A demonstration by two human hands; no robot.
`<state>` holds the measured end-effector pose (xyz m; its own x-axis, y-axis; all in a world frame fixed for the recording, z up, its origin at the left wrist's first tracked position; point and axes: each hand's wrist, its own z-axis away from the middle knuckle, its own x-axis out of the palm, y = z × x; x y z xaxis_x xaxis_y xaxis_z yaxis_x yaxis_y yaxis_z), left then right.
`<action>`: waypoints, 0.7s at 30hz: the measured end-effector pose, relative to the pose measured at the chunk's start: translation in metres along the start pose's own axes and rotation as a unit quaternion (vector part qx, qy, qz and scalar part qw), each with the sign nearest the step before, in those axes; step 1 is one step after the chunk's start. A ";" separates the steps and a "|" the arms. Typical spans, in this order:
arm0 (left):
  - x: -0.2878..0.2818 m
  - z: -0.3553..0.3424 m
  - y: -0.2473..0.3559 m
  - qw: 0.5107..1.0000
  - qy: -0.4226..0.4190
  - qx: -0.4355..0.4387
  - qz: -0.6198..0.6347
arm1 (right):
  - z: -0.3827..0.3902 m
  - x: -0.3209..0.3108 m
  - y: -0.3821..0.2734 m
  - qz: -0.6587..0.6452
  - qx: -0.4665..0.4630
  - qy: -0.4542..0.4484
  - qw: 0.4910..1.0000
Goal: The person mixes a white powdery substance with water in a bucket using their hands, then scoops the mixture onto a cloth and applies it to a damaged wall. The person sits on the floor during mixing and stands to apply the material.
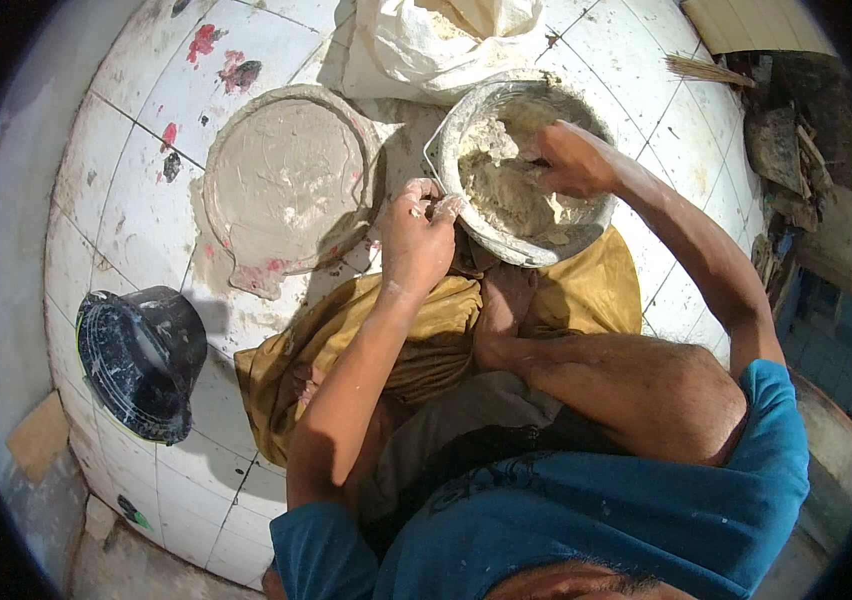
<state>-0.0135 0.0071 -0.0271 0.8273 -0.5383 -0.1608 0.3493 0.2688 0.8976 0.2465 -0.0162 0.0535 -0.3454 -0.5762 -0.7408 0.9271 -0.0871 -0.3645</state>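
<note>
A grey, caked bucket stands by my feet, holding a lumpy, wet, pale grey-beige mix. At the bucket's left rim, beside its thin wire handle, my left hand is closed with its fingertips pinched on the edge. Whitish smears cover those fingers. Inside the bucket, at the right, my right hand is curled down at the mix. Its fingertips are turned away, so what they hold, if anything, is hidden. Left of the bucket lies a round, shallow form filled with smooth grey paste.
A white woven sack with pale powder stands open behind the bucket. At the left, a black tub lies tipped on its side on the white tiles. Yellow-brown cloth spreads under my legs. Wood scraps are piled at the right.
</note>
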 end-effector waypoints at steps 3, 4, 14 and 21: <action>-0.001 -0.001 0.010 0.999 -0.037 -0.018 -0.024 | 0.025 -0.007 -0.020 0.108 -0.002 0.059 0.992; -0.002 0.000 0.010 0.999 -0.029 -0.017 -0.032 | 0.027 -0.006 -0.022 0.151 -0.006 0.085 0.985; -0.001 0.010 0.025 0.994 -0.047 -0.086 -0.043 | -0.050 0.021 0.006 0.265 -0.026 0.115 0.957; 0.006 0.017 0.025 0.996 -0.002 -0.077 -0.043 | -0.053 0.024 0.028 0.121 -0.054 0.007 0.991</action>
<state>-0.0070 -0.0029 0.0008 0.7896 -0.5682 -0.2317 0.4822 0.3410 0.8070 0.2561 0.0110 -0.0042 -0.1166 -0.5587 -0.8211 0.9625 0.1404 -0.2322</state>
